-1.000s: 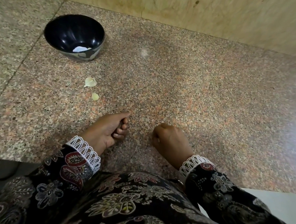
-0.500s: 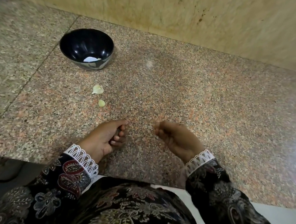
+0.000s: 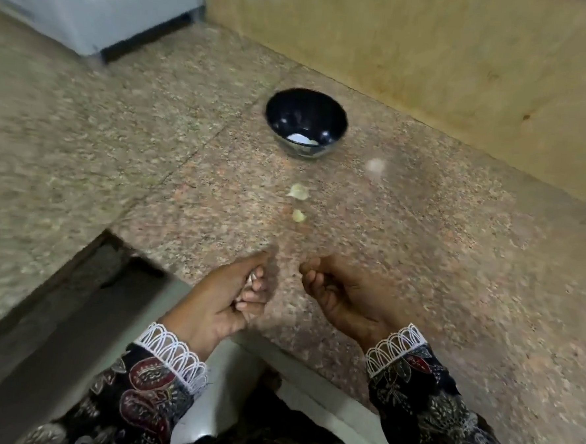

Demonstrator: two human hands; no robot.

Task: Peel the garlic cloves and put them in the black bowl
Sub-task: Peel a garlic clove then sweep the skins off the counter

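The black bowl (image 3: 284,108) stands on the granite counter (image 3: 420,250) near the back wall, with pale peeled pieces (image 3: 301,139) at its bottom. Two small pale garlic bits (image 3: 298,192) (image 3: 299,216) lie on the counter between the bowl and my hands. My left hand (image 3: 226,302) hovers at the counter's front edge, fingers curled round a small pale thing that looks like a garlic clove (image 3: 251,277), mostly hidden. My right hand (image 3: 342,293) is beside it, fingers curled, with nothing visible in it. The frame is blurred.
A yellowish wall (image 3: 432,58) runs behind the counter. A white appliance (image 3: 92,3) stands at the far left on a second granite slab (image 3: 66,139). The counter's front edge runs just under my wrists, with a dark gap (image 3: 75,277) at the lower left.
The view has swung left, so the bowl now sits mid-frame. My right hand has turned its palm leftward, and both hands have stayed close together at the counter's front edge.
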